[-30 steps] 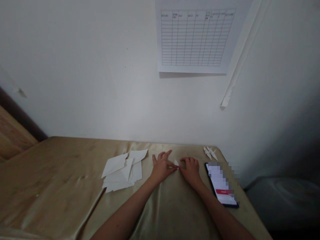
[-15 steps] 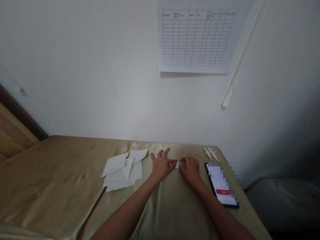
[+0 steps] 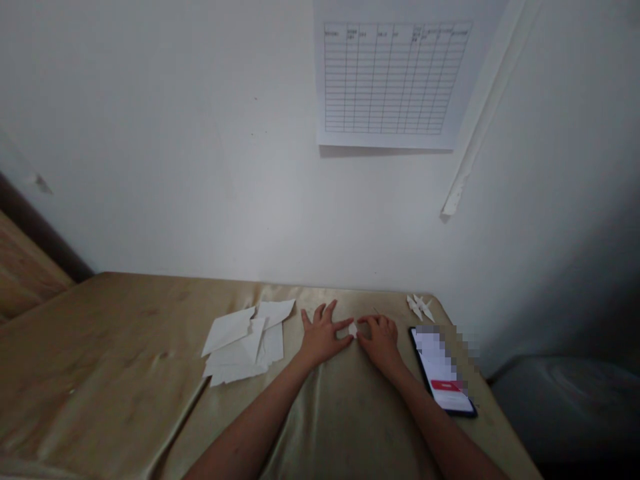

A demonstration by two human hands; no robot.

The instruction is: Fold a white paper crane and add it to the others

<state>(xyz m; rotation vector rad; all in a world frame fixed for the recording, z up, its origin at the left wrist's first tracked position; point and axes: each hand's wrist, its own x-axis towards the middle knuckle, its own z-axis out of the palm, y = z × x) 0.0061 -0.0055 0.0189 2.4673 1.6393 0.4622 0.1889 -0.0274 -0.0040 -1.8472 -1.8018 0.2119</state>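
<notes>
A small piece of folded white paper [image 3: 353,329] is between my two hands, low over the cloth-covered table. My left hand [image 3: 323,339] has its thumb and index finger on the paper's left side, parted a little, while its other fingers spread out. From the right, my right hand [image 3: 381,340] has its thumb at the paper's edge and its index finger curved above; the other fingers are bent. The paper's exact folds are too small to make out.
Left of my hands lies a loose pile of white paper sheets [image 3: 235,360]. Small folded paper figures [image 3: 420,307] sit at the back right corner, beyond a phone [image 3: 443,373] with a lit screen. A printed table sheet [image 3: 390,87] hangs on the wall.
My left thumb and index finger have moved apart, and more of the small paper shows between them. The right hand has hardly moved. The view has shifted slightly.
</notes>
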